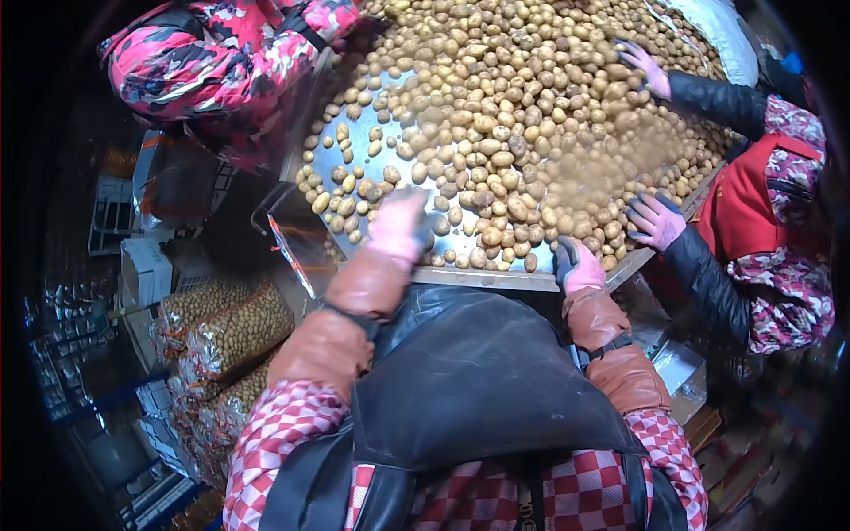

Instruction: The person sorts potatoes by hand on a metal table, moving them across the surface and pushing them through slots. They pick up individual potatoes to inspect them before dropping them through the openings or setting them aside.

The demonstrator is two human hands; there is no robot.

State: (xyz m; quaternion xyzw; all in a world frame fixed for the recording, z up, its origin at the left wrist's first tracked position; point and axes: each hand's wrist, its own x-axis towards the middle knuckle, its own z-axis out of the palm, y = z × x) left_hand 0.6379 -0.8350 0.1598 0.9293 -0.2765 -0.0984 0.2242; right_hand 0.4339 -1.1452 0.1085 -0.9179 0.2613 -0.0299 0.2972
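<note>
Many potatoes (522, 97) lie heaped on a metal sorting table (390, 97) with a raised rim. Both my hands wear pink gloves with dark grey palms. My left hand (400, 221) is over the table's near left part, among scattered potatoes; motion smears its fingers, so a grip cannot be made out. At the near rim, my right hand (580, 265) rests beside the potatoes with its grey-coated fingers partly stretched and nothing visible in them. A dark apron (487, 372) covers my front.
On the right, a co-worker in a red vest (744, 199) has two gloved hands on the potatoes. Another person in a pink patterned jacket (204, 71) stands at the far left. Filled potato bags (235, 327) are stacked at left. A white sack (722, 35) lies at the back right.
</note>
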